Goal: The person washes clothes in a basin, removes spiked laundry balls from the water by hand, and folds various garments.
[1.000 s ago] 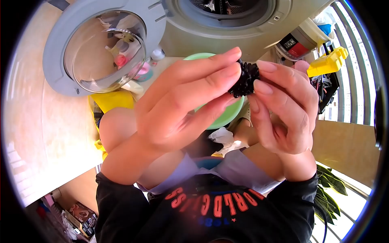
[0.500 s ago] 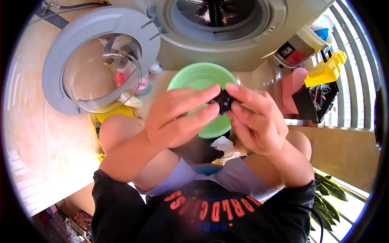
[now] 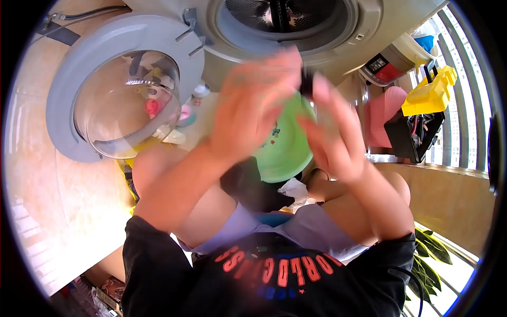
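A small black part (image 3: 307, 82), too blurred to name, is held up between the fingertips of my two hands, in front of the washing machine (image 3: 222, 58). My left hand (image 3: 251, 100) meets its left side, the fingers smeared by motion. On its right side are the upper fingertips of my right hand (image 3: 338, 129); the lower fingers are bent and apart from it. Below both hands a light green basin (image 3: 288, 153) with small printed figures shows, partly covered by my left hand. The machine's drum opening (image 3: 317, 18) lies just beyond the hands.
The round machine door (image 3: 66, 100) hangs open at the left. A yellow-lidded black toolbox (image 3: 430, 95), a pink ribbed item (image 3: 385, 113) and a white bucket (image 3: 409, 61) stand at the right. Crumpled white paper (image 3: 296, 190) lies between my legs. A leafy plant (image 3: 428, 259) is at lower right.
Both hands have lifted away from over the basin toward the machine, carrying the black part up with them. More of the basin's inside shows. The view has shifted slightly.
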`<state>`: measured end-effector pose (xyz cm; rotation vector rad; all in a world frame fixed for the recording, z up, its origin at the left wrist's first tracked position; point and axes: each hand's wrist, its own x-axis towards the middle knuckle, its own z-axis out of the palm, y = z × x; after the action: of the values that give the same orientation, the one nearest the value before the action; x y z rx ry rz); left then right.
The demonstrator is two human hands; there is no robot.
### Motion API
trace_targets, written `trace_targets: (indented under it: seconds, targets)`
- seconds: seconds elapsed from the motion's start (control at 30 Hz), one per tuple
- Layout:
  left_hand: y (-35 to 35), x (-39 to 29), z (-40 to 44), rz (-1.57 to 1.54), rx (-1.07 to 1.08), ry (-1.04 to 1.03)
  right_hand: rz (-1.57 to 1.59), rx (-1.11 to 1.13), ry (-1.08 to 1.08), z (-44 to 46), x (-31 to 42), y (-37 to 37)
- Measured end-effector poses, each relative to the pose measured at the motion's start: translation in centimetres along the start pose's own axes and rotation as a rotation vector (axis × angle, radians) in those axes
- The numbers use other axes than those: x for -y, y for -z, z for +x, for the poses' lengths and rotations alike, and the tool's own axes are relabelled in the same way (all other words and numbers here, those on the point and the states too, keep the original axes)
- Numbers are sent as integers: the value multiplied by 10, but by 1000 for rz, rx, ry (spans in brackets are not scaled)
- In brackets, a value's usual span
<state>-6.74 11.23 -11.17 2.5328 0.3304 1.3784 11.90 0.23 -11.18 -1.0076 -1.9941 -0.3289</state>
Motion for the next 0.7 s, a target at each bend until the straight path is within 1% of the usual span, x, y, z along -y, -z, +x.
trace_targets:
  seconds: [0.03,0.07,0.1,0.17,0.2,0.27,0.3,0.33,0.37,0.4,0.43,0.47,0.57,0.67,0.7]
  targets:
    - [-20,19,12,155,-80,227,-122,212,-142,22,-25,-15]
    - [-30,27,8,306,-4,503,-338,530,-311,14,-34,-21]
    - [-33,32,0,267,127,578,-380,568,-312,-12,-51,-33]
    - [-39,46,-14,190,384,717,-328,700,-228,-47,-67,-41]
    - [-42,43,-24,131,454,707,-256,809,-314,-46,-60,-38]
    - [-39,28,-30,114,638,715,-100,1023,-487,-42,-39,-32]
    - [-38,22,-34,104,733,718,-37,1054,-504,-39,-34,-32]
    - [-41,23,-46,169,707,647,26,1083,-521,-36,-30,-32]
    - [-40,27,-49,117,810,624,89,1112,-538,-35,-28,-33]
    - [-39,35,-50,64,910,598,35,1063,-428,-43,-30,-37]
    - [-39,44,-51,11,1010,572,24,1098,-420,-45,-30,-40]
    - [-47,56,-65,9,991,484,15,1134,-411,-46,-31,-42]
    - [-48,56,-66,-1,1134,690,-4,1252,-433,-54,-34,-52]
    - [-56,72,-104,34,1205,634,14,1362,-479,-58,-39,-62]
    - [-60,79,-114,-8,1252,783,32,1404,-494,-59,-42,-68]
